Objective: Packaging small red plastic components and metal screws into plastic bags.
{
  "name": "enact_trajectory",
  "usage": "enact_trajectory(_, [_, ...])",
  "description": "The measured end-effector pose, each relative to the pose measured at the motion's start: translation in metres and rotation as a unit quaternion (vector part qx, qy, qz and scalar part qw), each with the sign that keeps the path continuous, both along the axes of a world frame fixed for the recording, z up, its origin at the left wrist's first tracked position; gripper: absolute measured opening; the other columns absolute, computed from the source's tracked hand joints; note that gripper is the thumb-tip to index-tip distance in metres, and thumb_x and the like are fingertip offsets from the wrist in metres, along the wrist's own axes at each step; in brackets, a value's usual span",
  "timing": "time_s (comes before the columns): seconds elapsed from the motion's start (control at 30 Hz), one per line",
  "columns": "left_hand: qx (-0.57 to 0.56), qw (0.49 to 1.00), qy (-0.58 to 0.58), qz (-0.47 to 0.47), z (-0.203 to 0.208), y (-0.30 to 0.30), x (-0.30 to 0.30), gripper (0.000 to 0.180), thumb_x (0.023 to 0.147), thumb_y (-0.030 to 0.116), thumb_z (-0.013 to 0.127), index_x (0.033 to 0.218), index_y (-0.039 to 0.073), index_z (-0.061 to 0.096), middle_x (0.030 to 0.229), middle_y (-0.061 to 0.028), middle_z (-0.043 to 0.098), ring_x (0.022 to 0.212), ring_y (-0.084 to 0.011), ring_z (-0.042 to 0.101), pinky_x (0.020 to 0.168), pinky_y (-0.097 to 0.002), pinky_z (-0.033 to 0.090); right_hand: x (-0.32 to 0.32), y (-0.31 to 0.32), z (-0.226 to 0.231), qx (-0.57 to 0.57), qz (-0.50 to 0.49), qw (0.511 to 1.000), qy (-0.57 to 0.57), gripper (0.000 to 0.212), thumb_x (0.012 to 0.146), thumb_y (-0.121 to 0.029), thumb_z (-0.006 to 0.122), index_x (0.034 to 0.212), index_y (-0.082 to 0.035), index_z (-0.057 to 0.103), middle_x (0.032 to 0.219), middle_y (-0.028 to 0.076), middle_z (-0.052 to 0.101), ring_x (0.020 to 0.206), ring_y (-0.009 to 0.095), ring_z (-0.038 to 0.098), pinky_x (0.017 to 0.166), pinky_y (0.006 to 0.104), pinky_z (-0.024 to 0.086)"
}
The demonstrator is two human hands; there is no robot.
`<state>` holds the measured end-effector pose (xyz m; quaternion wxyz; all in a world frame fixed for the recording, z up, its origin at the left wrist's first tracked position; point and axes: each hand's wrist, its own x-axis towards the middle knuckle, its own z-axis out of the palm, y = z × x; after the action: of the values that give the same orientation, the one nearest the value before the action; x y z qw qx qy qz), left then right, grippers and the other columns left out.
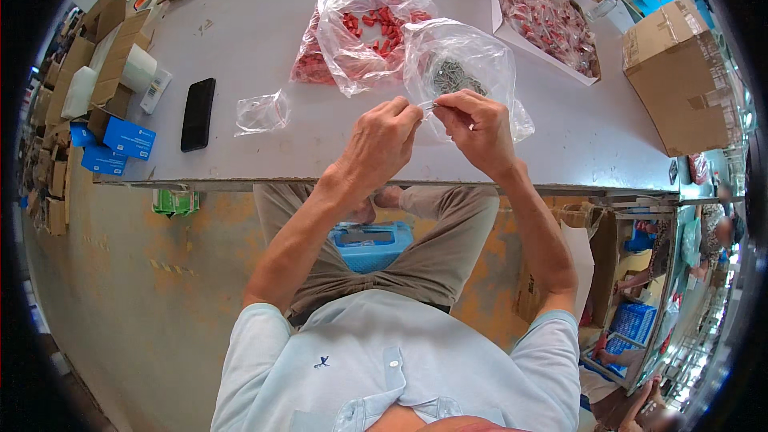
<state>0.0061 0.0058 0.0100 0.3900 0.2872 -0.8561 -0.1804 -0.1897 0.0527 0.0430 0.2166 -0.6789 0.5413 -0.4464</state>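
Note:
My left hand (379, 138) and my right hand (480, 130) meet above the near part of the table, fingers closed in a pinch. Between their fingertips shows a small shiny metal piece (427, 106), perhaps a screw; its exact shape is too small to tell. Just behind my right hand, an open clear bag (496, 52) contains a heap of small grey metal screws (454, 77). Beyond my left hand, another open clear bag (340, 24) is filled with small red plastic pieces (386, 32). Left of my left hand lies a small flat clear bag (262, 114).
A white carton (596, 80) of filled small bags stands far right, beside a brown cardboard box (680, 72). A black phone (198, 114) lies on the left of the grey table (240, 40). Blue boxes (128, 138) sit at its left edge. A blue stool (372, 248) is below.

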Motion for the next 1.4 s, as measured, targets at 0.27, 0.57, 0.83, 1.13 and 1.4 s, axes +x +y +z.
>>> enact_trajectory(0.27, [-0.005,0.999,-0.039,-0.020,-0.002,0.003,0.000,0.007,0.093,0.002,0.068,0.098,-0.002,0.066,0.087,-0.0156,0.064,0.077,-0.0348,0.066,0.070,-0.0451,0.055,0.005,0.005,0.012,-0.037,0.009,0.984,0.175,0.013,0.092,-0.005,0.072,0.103,0.001,0.076,0.093,0.016,0.074,0.080,0.032,0.073,0.071,0.0405,0.059])
enact_trajectory(0.57, [-0.001,0.999,-0.039,-0.028,-0.004,0.006,0.000,0.007,0.095,0.003,0.067,0.099,-0.002,0.067,0.086,-0.0162,0.064,0.076,-0.0352,0.066,0.069,-0.0452,0.055,0.008,0.003,0.017,0.001,0.025,0.980,0.197,0.017,0.090,-0.001,0.069,0.106,0.003,0.072,0.095,0.020,0.075,0.080,0.035,0.074,0.072,0.0424,0.059])
enact_trajectory(0.83, [0.037,0.998,-0.018,-0.039,-0.006,0.002,0.005,0.007,0.094,0.003,0.068,0.100,-0.001,0.069,0.089,-0.0160,0.066,0.075,-0.0352,0.068,0.067,-0.0442,0.056,0.007,-0.003,0.014,0.060,0.020,0.990,0.125,0.019,0.088,-0.003,0.073,0.106,0.002,0.073,0.092,0.021,0.076,0.080,0.028,0.077,0.072,0.0375,0.060])
enact_trajectory(1.13, [0.189,0.979,0.077,-0.031,0.002,0.002,0.041,0.008,0.091,0.001,0.073,0.100,-0.001,0.073,0.090,-0.0102,0.072,0.076,-0.0174,0.068,0.068,-0.0318,0.055,0.008,-0.051,0.022,-0.019,-0.009,0.995,0.099,0.013,0.091,-0.005,0.071,0.102,-0.003,0.076,0.089,0.017,0.076,0.077,0.029,0.074,0.071,0.0368,0.057])
enact_trajectory(1.4, [0.221,0.969,0.103,0.039,0.005,-0.007,0.084,0.008,0.093,0.001,0.073,0.100,-0.001,0.074,0.091,-0.0069,0.073,0.080,-0.0120,0.068,0.071,-0.0277,0.056,0.039,-0.203,-0.033,-0.065,0.077,0.916,0.389,0.024,0.086,-0.002,0.069,0.110,-0.002,0.070,0.105,0.020,0.073,0.098,0.039,0.071,0.086,0.0461,0.054])
